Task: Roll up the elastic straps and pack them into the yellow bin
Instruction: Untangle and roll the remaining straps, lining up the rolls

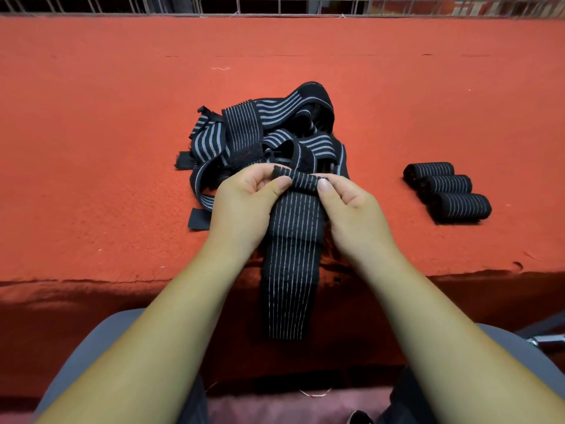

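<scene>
Both hands, left [244, 197] and right [351, 203], pinch the strap [293, 240] roll mid-frame; keep edges aligned, tension even.

Head camera looks down (close) over table [91, 148].

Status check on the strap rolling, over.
Left hand and right hand pinching a started roll, tail hanging off the table. Three finished rolls at right. Tangled strap pile behind. Yellow bin not in view.
</scene>
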Demonstrator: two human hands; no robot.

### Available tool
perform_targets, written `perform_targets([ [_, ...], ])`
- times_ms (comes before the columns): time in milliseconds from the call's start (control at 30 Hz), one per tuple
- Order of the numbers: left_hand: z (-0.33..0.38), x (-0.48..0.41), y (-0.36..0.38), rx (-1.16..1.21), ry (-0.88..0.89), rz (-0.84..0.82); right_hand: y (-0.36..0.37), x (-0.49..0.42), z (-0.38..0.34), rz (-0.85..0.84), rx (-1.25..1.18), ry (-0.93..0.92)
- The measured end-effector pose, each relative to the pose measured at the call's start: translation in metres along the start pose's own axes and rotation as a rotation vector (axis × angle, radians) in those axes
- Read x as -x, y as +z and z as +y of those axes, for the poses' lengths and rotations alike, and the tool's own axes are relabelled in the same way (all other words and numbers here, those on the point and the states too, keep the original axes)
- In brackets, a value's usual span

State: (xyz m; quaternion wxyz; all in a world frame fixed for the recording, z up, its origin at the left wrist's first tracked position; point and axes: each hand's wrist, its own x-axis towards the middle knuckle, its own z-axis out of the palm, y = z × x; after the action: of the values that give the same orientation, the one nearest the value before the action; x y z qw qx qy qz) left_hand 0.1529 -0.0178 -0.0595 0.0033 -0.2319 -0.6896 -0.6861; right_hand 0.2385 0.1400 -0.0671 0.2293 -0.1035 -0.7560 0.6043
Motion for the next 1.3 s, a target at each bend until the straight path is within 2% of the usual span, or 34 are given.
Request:
perform_targets([
  [167, 0.0006, -0.0003, 0.0014, 0.021, 0.038, -0.056, -0.0012, -0.003, 0.0037, 0.039, 0.024, -0.02],
  [300, -0.0006, 0.0001, 0.0022, 0.053, -0.011, -0.038, 0.0007, -0.0013, 0.0017, -0.031, -0.137, 0.016],
  [600, -0.0004, 0.0009, 0.0052, 0.043, -0.024, -0.059, 0.0007, -0.0048, 0.0031, -0.014, -0.202, -0.001],
  [733, 0.0035, 0.0026, 0.0069, 0.051, -0.048, -0.031, 0.0025, -0.0037, 0.0036, 0.003, -0.126, -0.073],
  [967, 0.0023, 0.0008, 0.0027, 0.108, -0.061, -0.103, 0.0059, 0.0009, 0.0001, -0.002, -0.129, -0.001],
  [1167, 0.0036, 0.0026, 0.0046, 0.303, -0.157, -0.097, 0.0046, 0.0015, 0.0025, -0.021, -0.122, 0.005],
  [1300, 0.003, 0.0003, 0.0013, 0.274, -0.184, -0.12, 0.0008, 0.0006, 0.0019, -0.018, -0.098, -0.016],
])
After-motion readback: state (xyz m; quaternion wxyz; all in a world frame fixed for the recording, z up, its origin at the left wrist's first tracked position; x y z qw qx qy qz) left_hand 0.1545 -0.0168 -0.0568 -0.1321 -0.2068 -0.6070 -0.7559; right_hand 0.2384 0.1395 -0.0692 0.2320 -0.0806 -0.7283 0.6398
